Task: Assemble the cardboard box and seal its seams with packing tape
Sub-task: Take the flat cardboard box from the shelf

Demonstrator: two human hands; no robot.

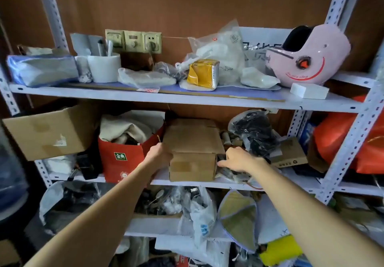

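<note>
Two bare arms and hands.
The left arm (99, 214) and the right arm (311, 208) are bare from the wrist to the picture's edge. The left hand (159, 154) and the right hand (241, 159) are bare too, with slim fingers.

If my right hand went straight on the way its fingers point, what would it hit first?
The right hand would likely meet the right side of the cardboard box first; its fingertips look almost against it.

Red bag (122, 158) noted just left of the left grip (159, 155); pink helmet (307, 56) and yellow packet (202, 74) recorded on the upper shelf (104, 94), above the right grip (239, 159).
</note>
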